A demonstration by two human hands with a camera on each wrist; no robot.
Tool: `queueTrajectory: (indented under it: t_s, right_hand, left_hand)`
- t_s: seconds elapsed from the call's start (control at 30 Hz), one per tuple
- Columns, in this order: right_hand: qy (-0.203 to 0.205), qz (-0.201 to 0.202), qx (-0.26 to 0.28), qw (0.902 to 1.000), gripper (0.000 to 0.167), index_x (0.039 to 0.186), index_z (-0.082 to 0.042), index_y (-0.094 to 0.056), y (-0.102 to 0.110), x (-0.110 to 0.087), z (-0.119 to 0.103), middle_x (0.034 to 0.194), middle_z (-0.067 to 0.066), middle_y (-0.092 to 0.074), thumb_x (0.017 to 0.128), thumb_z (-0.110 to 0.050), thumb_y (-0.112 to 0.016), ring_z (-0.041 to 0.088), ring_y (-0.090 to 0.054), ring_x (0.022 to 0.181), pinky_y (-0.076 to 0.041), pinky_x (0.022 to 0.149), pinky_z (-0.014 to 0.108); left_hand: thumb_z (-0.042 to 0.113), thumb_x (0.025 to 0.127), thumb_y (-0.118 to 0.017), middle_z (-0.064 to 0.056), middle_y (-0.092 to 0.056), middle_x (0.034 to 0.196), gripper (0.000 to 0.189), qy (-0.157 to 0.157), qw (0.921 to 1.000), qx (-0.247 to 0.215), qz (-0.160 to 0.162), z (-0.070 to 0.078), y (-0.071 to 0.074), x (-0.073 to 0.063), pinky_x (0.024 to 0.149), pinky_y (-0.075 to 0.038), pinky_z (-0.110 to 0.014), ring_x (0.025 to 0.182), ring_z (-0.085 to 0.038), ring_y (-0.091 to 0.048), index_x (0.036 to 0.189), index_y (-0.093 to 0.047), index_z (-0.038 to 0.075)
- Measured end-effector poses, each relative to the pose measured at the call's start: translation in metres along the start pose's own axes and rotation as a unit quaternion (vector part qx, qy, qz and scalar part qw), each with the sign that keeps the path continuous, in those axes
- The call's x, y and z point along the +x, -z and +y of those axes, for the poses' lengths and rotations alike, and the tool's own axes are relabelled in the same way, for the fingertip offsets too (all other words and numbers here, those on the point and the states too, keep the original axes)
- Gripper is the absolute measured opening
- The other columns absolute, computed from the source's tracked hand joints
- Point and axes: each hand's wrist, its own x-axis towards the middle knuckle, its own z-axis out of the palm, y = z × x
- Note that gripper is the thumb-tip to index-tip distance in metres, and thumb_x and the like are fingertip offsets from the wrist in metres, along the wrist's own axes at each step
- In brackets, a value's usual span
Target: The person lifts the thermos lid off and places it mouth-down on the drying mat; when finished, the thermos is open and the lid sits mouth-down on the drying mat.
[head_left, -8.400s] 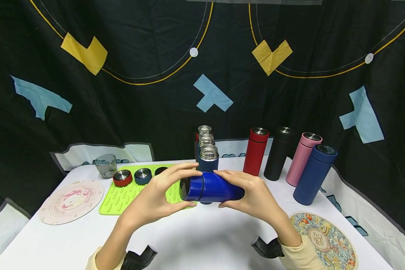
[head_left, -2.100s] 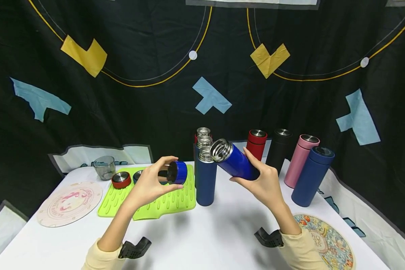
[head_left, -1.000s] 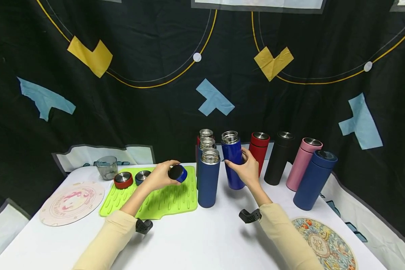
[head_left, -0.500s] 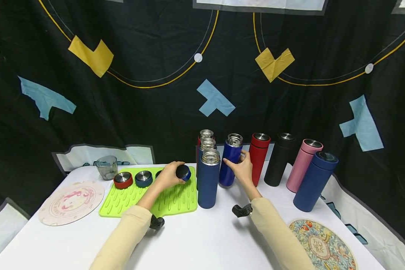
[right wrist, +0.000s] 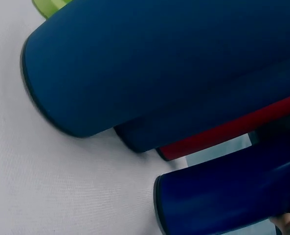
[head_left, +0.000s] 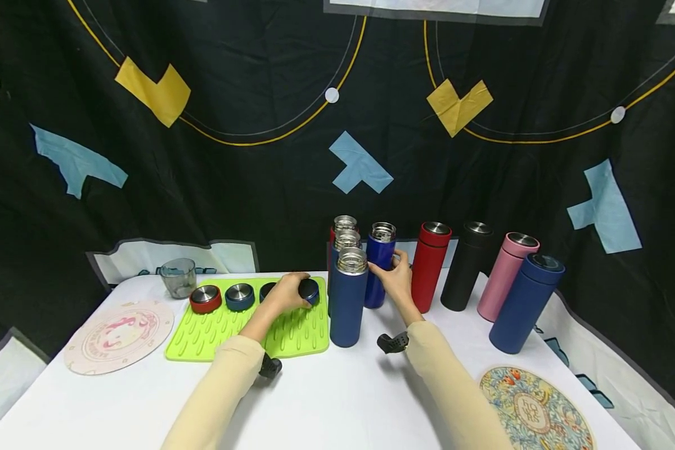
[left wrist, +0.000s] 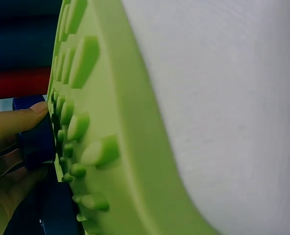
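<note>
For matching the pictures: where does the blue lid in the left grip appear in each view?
Head: blue lid just left of centre, below mid-height, at the right end of the row of lids, beside the left grip.
Left wrist: blue lid near the left edge, about mid-height.
Right wrist: not in it.
Shared landmark: the green mat, only a corner at upper left in the right wrist view.

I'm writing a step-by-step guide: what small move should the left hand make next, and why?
The left hand should probably release the blue cap it grips, leaving it on the green mat: the cap appears to touch the mat, roughly in line with three other caps.
</note>
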Motion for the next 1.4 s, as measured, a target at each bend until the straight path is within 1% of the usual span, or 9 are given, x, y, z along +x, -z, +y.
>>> queueTrajectory:
  t_s: [0.1,0.13,0.3,0.4,0.57,0.87,1.07,1.23,1.4]
  right_hand:
    - [0.011,-0.009,0.014,0.9998,0.065,0.13,0.0,-0.041,-0.002,0.001,0.002,0.117,0.026,-0.063,0.08,-0.013,-0.08,0.036,-0.063,0.105,-0.049,0.093,0.047]
    - [0.015,-0.012,0.015,0.9997,0.065,0.131,0.0,-0.04,-0.002,0.001,0.002,0.118,0.025,-0.063,0.08,-0.013,-0.079,0.036,-0.063,0.106,-0.049,0.093,0.047]
    - [0.019,-0.033,0.014,0.9992,0.068,0.133,-0.002,-0.04,-0.001,0.0,0.002,0.121,0.025,-0.061,0.079,-0.013,-0.081,0.036,-0.061,0.11,-0.049,0.094,0.049]
    - [0.02,-0.054,-0.015,0.9982,0.076,0.137,-0.001,-0.038,0.001,-0.003,0.003,0.127,0.028,-0.056,0.077,-0.014,-0.081,0.038,-0.057,0.116,-0.047,0.096,0.051]
    - [0.024,-0.078,-0.044,0.9957,0.088,0.145,0.003,-0.031,0.005,-0.011,0.008,0.14,0.028,-0.045,0.076,-0.014,-0.082,0.038,-0.046,0.128,-0.04,0.104,0.05]
    - [0.078,-0.017,-0.032,0.9963,0.085,0.142,0.003,-0.04,0.02,-0.023,0.008,0.143,0.023,-0.044,0.073,-0.02,-0.086,0.035,-0.044,0.131,-0.037,0.108,0.044]
    - [0.14,0.033,-0.046,0.9885,0.081,0.139,0.0,-0.045,0.036,-0.031,0.008,0.139,0.022,-0.049,0.072,-0.016,-0.086,0.034,-0.049,0.127,-0.039,0.105,0.046]
    - [0.186,0.055,-0.04,0.9803,0.078,0.139,-0.001,-0.048,0.046,-0.033,0.007,0.138,0.019,-0.052,0.072,-0.015,-0.086,0.032,-0.051,0.125,-0.04,0.105,0.044]
    - [0.211,0.059,-0.047,0.9747,0.077,0.139,-0.002,-0.048,0.057,-0.036,0.004,0.139,0.014,-0.052,0.073,-0.013,-0.086,0.028,-0.051,0.126,-0.041,0.104,0.043]
  left_hand:
    - [0.008,0.065,-0.089,-0.024,-0.06,0.122,0.07,-0.004,1.0,-0.002,0.0,-0.001,0.0,0.001,0.095,-0.048,-0.045,0.111,-0.037,-0.057,0.125,-0.056,-0.008]
    - [0.011,0.065,-0.089,-0.023,-0.06,0.121,0.07,-0.015,0.9999,0.002,0.006,-0.008,-0.005,0.004,0.093,-0.049,-0.043,0.11,-0.035,-0.058,0.124,-0.057,-0.007]
    - [0.014,0.067,-0.089,-0.023,-0.059,0.123,0.071,0.002,1.0,0.004,-0.004,-0.007,-0.003,0.004,0.094,-0.048,-0.043,0.112,-0.036,-0.057,0.127,-0.055,-0.007]
    - [0.011,0.069,-0.087,-0.024,-0.057,0.127,0.073,0.023,0.9996,0.004,-0.017,0.001,0.002,0.001,0.098,-0.046,-0.045,0.115,-0.037,-0.055,0.129,-0.053,-0.008]
    - [0.012,0.069,-0.087,-0.024,-0.053,0.132,0.078,0.019,0.9994,0.021,-0.02,0.004,0.003,0.0,0.102,-0.043,-0.045,0.122,-0.037,-0.051,0.134,-0.048,-0.008]
    - [0.013,0.072,-0.086,-0.024,-0.049,0.137,0.079,-0.002,0.9999,-0.012,-0.005,0.015,0.019,-0.015,0.101,-0.042,-0.05,0.126,-0.041,-0.046,0.138,-0.046,-0.005]
    - [0.014,0.073,-0.084,-0.022,-0.05,0.138,0.076,-0.022,0.9993,-0.029,0.003,0.024,0.033,-0.03,0.101,-0.042,-0.052,0.127,-0.04,-0.046,0.138,-0.047,-0.003]
    - [0.013,0.073,-0.084,-0.022,-0.053,0.134,0.071,-0.055,0.998,-0.03,-0.005,0.03,0.04,-0.05,0.101,-0.042,-0.052,0.124,-0.04,-0.049,0.134,-0.051,-0.004]
    - [0.014,0.074,-0.084,-0.021,-0.055,0.132,0.07,-0.054,0.9975,-0.032,-0.031,0.032,0.042,-0.076,0.1,-0.043,-0.052,0.123,-0.04,-0.05,0.134,-0.052,-0.002]
